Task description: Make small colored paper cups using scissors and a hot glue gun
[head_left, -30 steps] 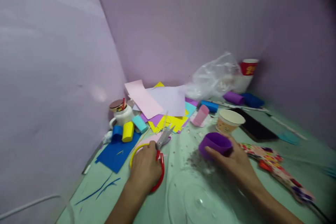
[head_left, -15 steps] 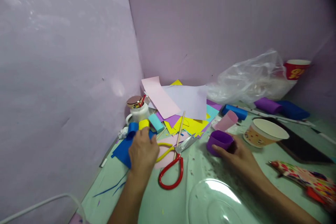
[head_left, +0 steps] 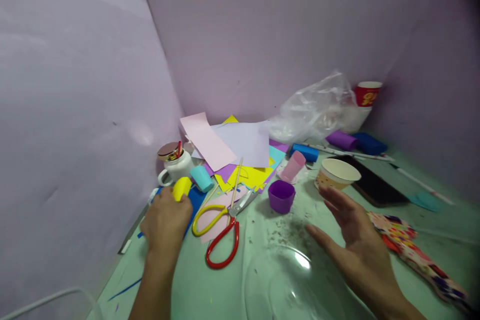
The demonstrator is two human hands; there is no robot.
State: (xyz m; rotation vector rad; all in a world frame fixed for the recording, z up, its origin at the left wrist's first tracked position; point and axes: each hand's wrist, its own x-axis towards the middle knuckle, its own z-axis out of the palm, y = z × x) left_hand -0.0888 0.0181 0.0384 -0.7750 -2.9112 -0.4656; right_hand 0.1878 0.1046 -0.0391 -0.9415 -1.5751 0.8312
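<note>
My left hand (head_left: 165, 220) lies back-up at the left, its fingers curled down over the edge of a blue paper sheet (head_left: 194, 199). Its thumb is beside a yellow paper roll (head_left: 182, 187). What the fingers hold is hidden. My right hand (head_left: 348, 232) hovers over the green table with its fingers spread and nothing in it. A purple cup (head_left: 281, 196) stands upright, apart from it on its left. Scissors with a red and a yellow handle (head_left: 221, 232) lie between my hands.
A white mug with a gold lid (head_left: 174, 164), a teal roll (head_left: 201, 177), a pink roll (head_left: 292, 166) and loose coloured sheets (head_left: 240, 145) crowd the back corner. A paper cup (head_left: 337, 172), black tablet (head_left: 375, 187), plastic bag (head_left: 315, 107) and patterned pouch (head_left: 408, 245) lie right. A clear plastic lid (head_left: 292, 285) sits near me.
My right hand let go of the purple cup and drew back, opening. My left hand left the scissors on the table and moved left onto the blue paper, covering the blue roll.
</note>
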